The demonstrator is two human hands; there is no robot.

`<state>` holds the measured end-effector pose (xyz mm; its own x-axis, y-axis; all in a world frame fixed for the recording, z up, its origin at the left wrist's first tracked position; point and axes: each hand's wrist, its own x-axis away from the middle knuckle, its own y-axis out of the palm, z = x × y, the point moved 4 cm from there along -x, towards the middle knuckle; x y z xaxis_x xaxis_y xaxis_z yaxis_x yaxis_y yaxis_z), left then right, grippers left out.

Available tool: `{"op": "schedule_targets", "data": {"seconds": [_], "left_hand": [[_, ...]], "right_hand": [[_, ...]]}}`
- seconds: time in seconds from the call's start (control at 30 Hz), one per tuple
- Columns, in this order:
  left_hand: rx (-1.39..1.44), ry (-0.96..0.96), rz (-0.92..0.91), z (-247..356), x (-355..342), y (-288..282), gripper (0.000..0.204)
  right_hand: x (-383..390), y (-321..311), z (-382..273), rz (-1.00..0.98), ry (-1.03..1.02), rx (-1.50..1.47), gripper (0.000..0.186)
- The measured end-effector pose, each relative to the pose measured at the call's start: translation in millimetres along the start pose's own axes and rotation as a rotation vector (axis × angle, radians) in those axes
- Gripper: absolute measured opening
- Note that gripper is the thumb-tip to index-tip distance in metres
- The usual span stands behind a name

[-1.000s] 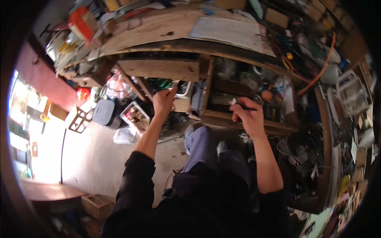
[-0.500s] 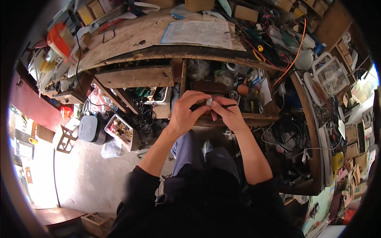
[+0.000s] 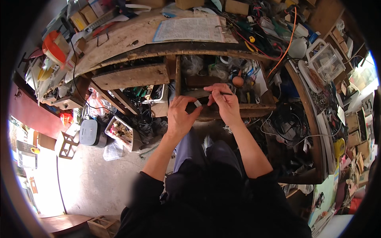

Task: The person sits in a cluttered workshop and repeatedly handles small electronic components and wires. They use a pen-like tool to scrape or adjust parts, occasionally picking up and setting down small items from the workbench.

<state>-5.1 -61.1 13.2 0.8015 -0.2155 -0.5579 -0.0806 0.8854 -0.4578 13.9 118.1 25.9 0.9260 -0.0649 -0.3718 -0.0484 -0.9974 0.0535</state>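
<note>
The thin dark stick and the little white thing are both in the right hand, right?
Not quite: the head view shows the little white thing in the left hand. The thin dark stick is in the right hand, as you said.

White piece in left hand: too small to identify. Dark stick in right hand: partly hidden. Drawer front behind right hand: partly covered. Sheet beyond grip: print illegible.

Printed sheet on wooden workbench

Wooden workbench above a pale, brightly lit floor
</note>
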Motion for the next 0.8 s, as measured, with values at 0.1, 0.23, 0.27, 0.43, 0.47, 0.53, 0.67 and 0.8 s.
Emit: {"op": "schedule_targets", "data": {"seconds": [0.1,0.23,0.27,0.43,0.47,0.53,0.67,0.8], "left_hand": [[-0.016,-0.044,-0.018,0,2,3,0.026],[-0.018,-0.014,0.019,2,9,6,0.027],[-0.020,0.012,0.042,1,10,6,0.027],[-0.041,0.050,0.056,-3,12,10,0.028],[-0.039,0.055,0.060,-4,13,10,0.028],[-0.041,0.047,0.062,-5,14,11,0.028],[-0.060,0.016,0.065,-2,15,9,0.029],[-0.063,0.043,0.067,-2,16,10,0.030]], "right_hand": [[14,5,-2,0.011,-0.032,0.078,0.018],[29,7,0,0.048,-0.068,0.123,0.013],[31,4,1,0.037,-0.072,0.162,0.013],[35,8,-4,0.063,-0.105,0.228,0.013],[35,9,-6,0.066,-0.117,0.246,0.013],[35,10,-12,0.061,-0.160,0.323,0.014],[33,14,-17,0.062,-0.296,0.483,0.017],[34,17,-19,0.089,-0.377,0.574,0.018]]}}
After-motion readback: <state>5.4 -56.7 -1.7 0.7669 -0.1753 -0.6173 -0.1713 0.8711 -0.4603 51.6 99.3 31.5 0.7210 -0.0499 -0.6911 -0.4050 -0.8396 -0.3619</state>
